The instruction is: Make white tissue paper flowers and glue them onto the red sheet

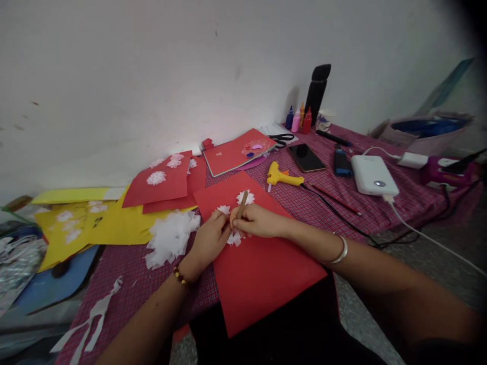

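A large red paper sheet [262,268] lies in front of me on the checked cloth. Small white tissue flowers [245,197] are stuck on it. My right hand [258,221] is closed round a thin wooden stick [242,204], whose lower end presses into a white tissue piece [234,238]. My left hand [211,240] is pinched shut against the same tissue piece, right beside the right hand. A loose heap of white tissue [171,237] lies just left of my left hand.
Left are yellow sheets [95,223] and more red sheets [163,185] with tissue flowers. Behind are a yellow glue gun [280,176], phone [306,157], white power bank [373,175] with cables, scissors [282,138], paint bottles [299,119], black flask [316,91]. The wall is close behind.
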`<state>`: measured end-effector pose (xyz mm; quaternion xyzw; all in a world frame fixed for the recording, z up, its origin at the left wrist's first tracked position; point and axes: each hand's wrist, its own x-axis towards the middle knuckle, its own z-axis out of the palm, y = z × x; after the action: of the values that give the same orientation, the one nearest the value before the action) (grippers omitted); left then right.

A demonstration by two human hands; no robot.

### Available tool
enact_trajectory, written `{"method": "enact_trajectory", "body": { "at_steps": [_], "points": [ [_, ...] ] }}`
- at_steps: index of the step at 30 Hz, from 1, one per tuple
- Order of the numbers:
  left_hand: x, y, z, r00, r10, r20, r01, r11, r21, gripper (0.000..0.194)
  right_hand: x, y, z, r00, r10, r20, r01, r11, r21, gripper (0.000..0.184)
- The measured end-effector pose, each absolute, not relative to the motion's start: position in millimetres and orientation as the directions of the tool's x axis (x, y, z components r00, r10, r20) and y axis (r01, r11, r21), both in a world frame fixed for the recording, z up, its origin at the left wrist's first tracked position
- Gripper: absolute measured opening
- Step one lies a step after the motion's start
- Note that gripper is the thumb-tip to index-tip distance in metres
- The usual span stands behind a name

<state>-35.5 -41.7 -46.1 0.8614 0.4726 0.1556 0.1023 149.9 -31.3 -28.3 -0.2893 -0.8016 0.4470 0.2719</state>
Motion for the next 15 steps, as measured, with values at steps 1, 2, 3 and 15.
{"method": "enact_trajectory", "body": {
  "at_steps": [1,2,3,15],
  "points": [
    [-36,-42,-46,0.506,0.845,0.174,0.78,-0.534,0.327,0.02,150,-31,-28,-0.678,0.713,0.179,0.214,0.425,-0.879,0.012],
    [-36,-42,-46,0.505,0.845,0.174,0.778,-0.534,0.331,0.02,151,-31,-28,-0.677,0.715,0.174,0.211,0.415,-0.885,0.012],
    [-36,-41,-46,0.504,0.846,0.174,0.779,-0.532,0.332,0.019,152,-31,-27,-0.684,0.712,0.156,0.214,0.401,-0.891,0.013],
    [-37,-40,-47,0.499,0.855,0.141,0.768,-0.512,0.385,0.016,145,-29,-34,-0.728,0.686,0.005,0.198,0.217,-0.956,0.013]
  ]
}}
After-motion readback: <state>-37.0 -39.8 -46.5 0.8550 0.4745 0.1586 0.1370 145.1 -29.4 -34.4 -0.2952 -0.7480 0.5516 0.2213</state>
